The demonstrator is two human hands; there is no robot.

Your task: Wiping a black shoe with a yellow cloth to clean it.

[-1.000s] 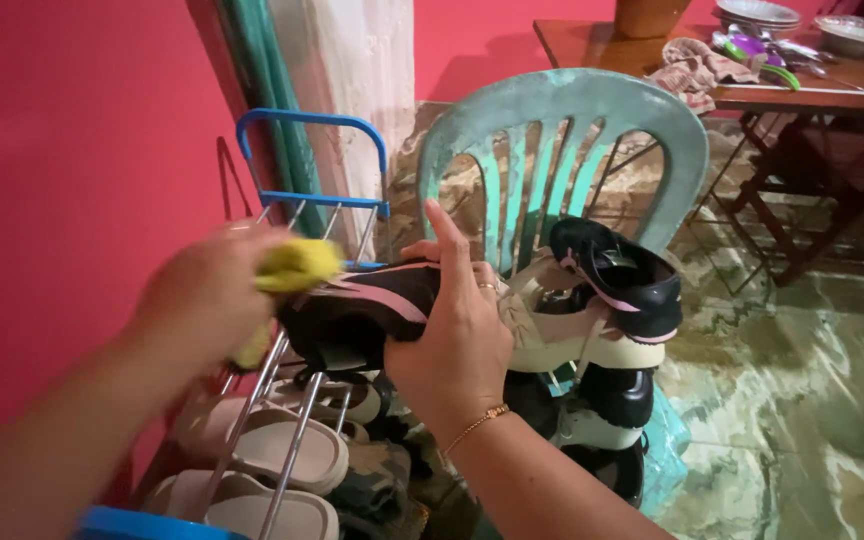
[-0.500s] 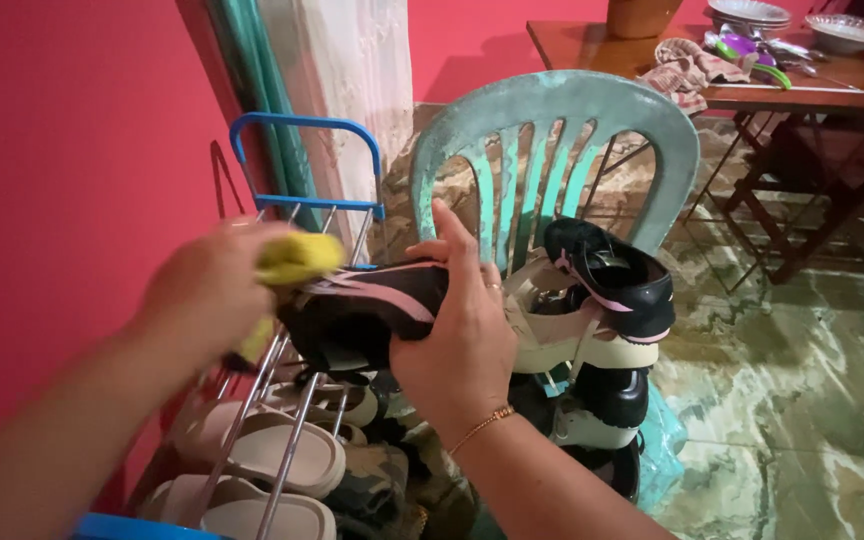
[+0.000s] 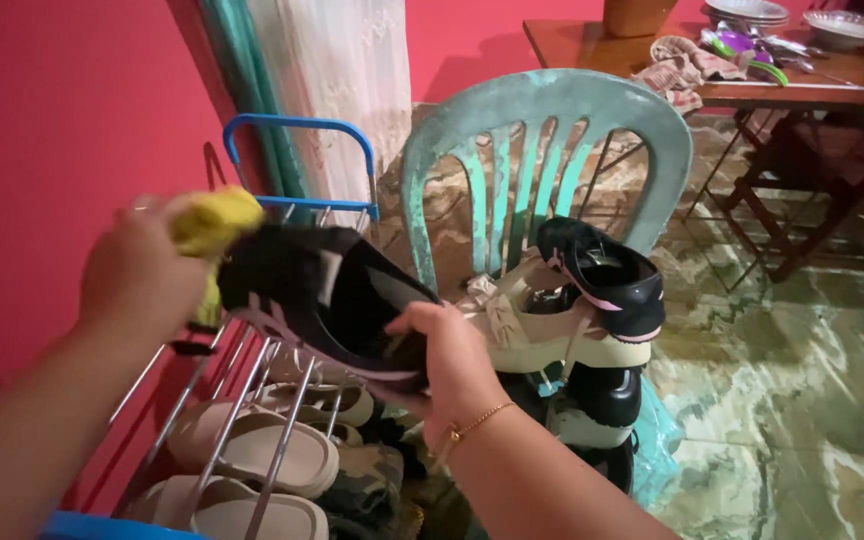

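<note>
Wiping step: right hand (image 3: 442,355) is gripping the black pink-striped sneaker (image 3: 322,295), left hand (image 3: 142,270) is clenching the yellow cloth (image 3: 210,222) against its toe; next probably needs rotating the sneaker.

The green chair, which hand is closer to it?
Right. The right hand holds the black shoe just in front of the green chair; the left hand, with the yellow cloth, is farther off beside the red wall.

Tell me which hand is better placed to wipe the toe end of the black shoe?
Left, probably. The left hand already grips the yellow cloth pressed against the black shoe at that end, while the right hand is busy supporting the shoe from below.
</note>
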